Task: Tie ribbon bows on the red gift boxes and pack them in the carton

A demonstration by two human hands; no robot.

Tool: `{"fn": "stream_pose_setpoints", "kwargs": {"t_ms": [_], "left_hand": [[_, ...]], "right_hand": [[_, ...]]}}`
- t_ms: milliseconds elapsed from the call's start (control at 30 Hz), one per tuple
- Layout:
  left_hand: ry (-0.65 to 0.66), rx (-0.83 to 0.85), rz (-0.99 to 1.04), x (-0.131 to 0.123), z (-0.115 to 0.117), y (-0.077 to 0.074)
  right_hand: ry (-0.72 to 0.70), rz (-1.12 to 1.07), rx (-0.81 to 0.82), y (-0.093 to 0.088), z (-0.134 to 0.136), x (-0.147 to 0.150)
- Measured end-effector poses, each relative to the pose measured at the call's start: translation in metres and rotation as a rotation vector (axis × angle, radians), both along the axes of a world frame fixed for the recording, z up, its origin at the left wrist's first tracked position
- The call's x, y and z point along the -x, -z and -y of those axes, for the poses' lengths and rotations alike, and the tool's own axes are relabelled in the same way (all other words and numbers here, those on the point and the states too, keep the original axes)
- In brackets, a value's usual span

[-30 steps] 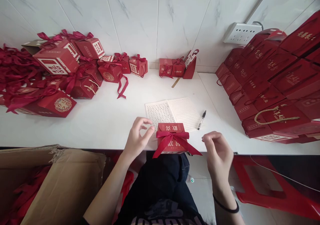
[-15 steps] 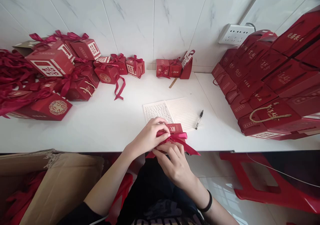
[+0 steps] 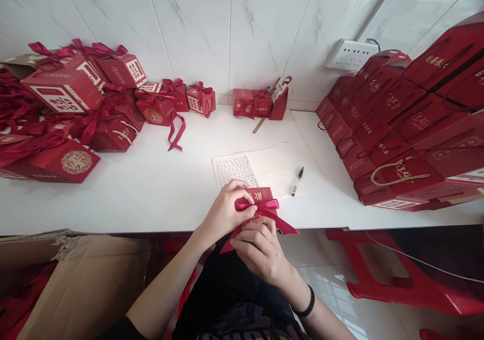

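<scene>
A red gift box (image 3: 265, 193) with pale printed characters lies at the table's front edge, partly covered by both hands. Across it runs a shiny crimson ribbon (image 3: 270, 205) tied in a bow, one tail trailing off to the right and another down to the left. My left hand (image 3: 227, 208) is closed, thumb and forefinger pinching the ribbon at the bow's middle. Just below, my right hand (image 3: 262, 249) has its fingers curled over the box front, its fingertips closed on the lower-left ribbon tail.
Behind the box lies an open notebook (image 3: 270, 166) with a pen (image 3: 297, 181) beside it. Ribboned boxes (image 3: 62, 90) crowd the left; stacked red boxes (image 3: 397, 123) stand at right below a power strip (image 3: 351, 55). A cardboard carton (image 3: 94, 279) and red stool (image 3: 363, 274) are below.
My left fingertips have shifted slightly right onto the bow's middle. My right hand has drawn a little lower, and the lower-left ribbon tail now shows more. The view has shifted slightly.
</scene>
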State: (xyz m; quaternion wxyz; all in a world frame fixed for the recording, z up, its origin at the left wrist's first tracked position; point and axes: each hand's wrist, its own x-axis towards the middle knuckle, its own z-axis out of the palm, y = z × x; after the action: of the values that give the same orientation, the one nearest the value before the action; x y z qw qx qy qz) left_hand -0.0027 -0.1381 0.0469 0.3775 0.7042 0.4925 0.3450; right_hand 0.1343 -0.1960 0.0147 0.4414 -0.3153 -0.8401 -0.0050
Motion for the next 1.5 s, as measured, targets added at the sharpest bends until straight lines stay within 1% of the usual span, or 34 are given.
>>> {"fn": "stream_pose_setpoints", "kwargs": {"t_ms": [267,467,567,633,667,700,733,767,800,833,900,967,1033,1100,1167,1267,1333,1400,1433,1500], "left_hand": [[-0.019,0.039,0.015,-0.001,0.0,0.002],[-0.01,0.033,0.012,0.0,-0.001,0.004],[-0.008,0.038,0.017,0.001,-0.002,0.004],[-0.005,0.054,0.02,0.001,-0.002,0.003],[-0.004,0.064,0.021,0.001,-0.002,0.002],[-0.002,0.071,0.023,0.001,-0.002,0.002],[0.003,0.075,0.025,0.001,-0.002,0.002],[0.007,0.075,0.03,0.001,-0.002,0.002],[0.01,0.073,0.035,0.001,-0.002,0.002],[0.012,0.07,0.038,0.001,-0.002,0.002],[0.016,0.072,0.037,0.001,-0.002,0.003],[0.014,0.076,0.03,0.002,-0.002,0.003],[0.015,0.08,0.026,0.002,-0.001,0.002],[0.015,0.082,0.022,0.002,-0.001,0.001],[0.016,0.088,0.014,0.002,-0.001,0.0],[0.019,0.079,0.013,0.002,-0.002,0.0],[0.032,0.053,0.039,0.003,-0.001,0.001],[0.016,0.033,0.113,0.004,0.002,0.003],[-0.026,0.028,0.163,0.005,0.004,0.005],[-0.2,0.037,0.242,0.007,0.01,0.008]], "right_hand": [[-0.06,-0.045,0.006,-0.003,0.001,-0.001],[-0.057,0.002,0.023,-0.003,0.001,0.0],[-0.1,0.016,0.05,-0.013,0.002,-0.006],[-0.111,-0.036,0.051,-0.022,0.003,-0.017],[-0.07,-0.088,0.046,-0.026,0.003,-0.025],[0.015,-0.144,0.048,-0.03,0.002,-0.033],[0.126,-0.183,0.073,-0.033,0.001,-0.041],[0.237,-0.191,0.136,-0.035,0.0,-0.049],[0.32,-0.171,0.237,-0.036,-0.002,-0.056],[0.356,-0.133,0.369,-0.036,-0.003,-0.061],[0.323,-0.075,0.645,-0.033,-0.005,-0.067],[0.281,-0.097,0.852,-0.029,-0.005,-0.067],[0.263,-0.165,0.981,-0.023,-0.004,-0.065],[0.227,-0.215,1.07,-0.019,-0.002,-0.065],[0.19,-0.24,1.13,-0.018,0.0,-0.067],[0.126,-0.249,1.177,-0.021,-0.004,-0.074],[0.111,-0.275,1.151,-0.025,-0.012,-0.078],[0.185,-0.316,1.071,-0.029,-0.023,-0.079],[0.237,-0.324,1.031,-0.03,-0.029,-0.078],[0.315,-0.308,0.989,-0.032,-0.04,-0.073]]}}
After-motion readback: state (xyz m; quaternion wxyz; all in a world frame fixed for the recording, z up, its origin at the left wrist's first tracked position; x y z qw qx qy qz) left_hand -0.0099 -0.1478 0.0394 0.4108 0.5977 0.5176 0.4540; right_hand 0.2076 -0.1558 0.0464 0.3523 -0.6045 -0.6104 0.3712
